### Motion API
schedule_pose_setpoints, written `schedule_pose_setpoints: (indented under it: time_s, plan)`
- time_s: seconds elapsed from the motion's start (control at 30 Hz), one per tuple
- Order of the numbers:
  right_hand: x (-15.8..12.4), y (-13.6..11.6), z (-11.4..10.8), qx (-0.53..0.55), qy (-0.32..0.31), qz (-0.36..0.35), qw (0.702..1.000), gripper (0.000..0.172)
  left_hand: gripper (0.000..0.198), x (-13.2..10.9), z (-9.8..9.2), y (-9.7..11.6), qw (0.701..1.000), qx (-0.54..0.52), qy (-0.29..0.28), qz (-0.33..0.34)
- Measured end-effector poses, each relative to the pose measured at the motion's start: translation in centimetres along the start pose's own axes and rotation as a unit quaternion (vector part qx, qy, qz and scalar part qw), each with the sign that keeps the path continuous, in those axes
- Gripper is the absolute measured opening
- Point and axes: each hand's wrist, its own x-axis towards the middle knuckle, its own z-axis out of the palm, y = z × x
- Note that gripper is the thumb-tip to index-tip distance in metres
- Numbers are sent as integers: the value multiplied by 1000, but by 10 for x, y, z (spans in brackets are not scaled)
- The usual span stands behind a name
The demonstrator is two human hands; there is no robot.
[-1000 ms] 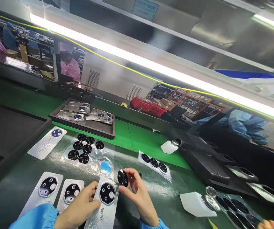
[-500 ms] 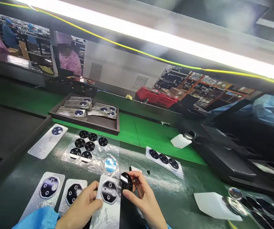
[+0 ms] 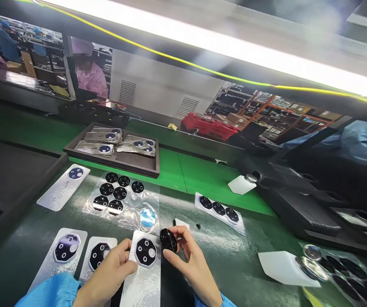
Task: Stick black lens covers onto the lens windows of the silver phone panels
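Note:
My left hand (image 3: 115,268) grips the left edge of a silver phone back cover (image 3: 143,285), which has a dark octagonal camera area near its top. Between the thumb and fingers of my right hand (image 3: 190,260) is a black octagonal camera lens cover (image 3: 168,240), tilted and just right of the phone cover's camera area. To the left lie two more phone back covers, one (image 3: 53,264) farther out and one (image 3: 90,256) partly hidden behind my left hand. A clear plastic sheet (image 3: 129,217) behind them carries several black lens covers and a blue round piece.
A dark tray (image 3: 132,166) of phone covers stands at the back. Another phone cover (image 3: 60,189) lies at left. A strip (image 3: 218,209) of 3 lens covers sits right of centre. White bottles (image 3: 282,267) (image 3: 241,185) with metal tops stand at right, beside black trays (image 3: 292,196).
The view has shifted slightly. My right hand has turned the lens cover a little, so the bright reflection on it is gone. My left hand still grips the phone back cover.

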Motion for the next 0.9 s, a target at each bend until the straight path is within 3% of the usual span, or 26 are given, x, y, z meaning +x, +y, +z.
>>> schedule_pose_setpoints:
  time_s: [0.9]
  plan:
    - [2,8,0,-15,-16,-5,1000,39,21,-3,1,6,1000,14,-6,-5]
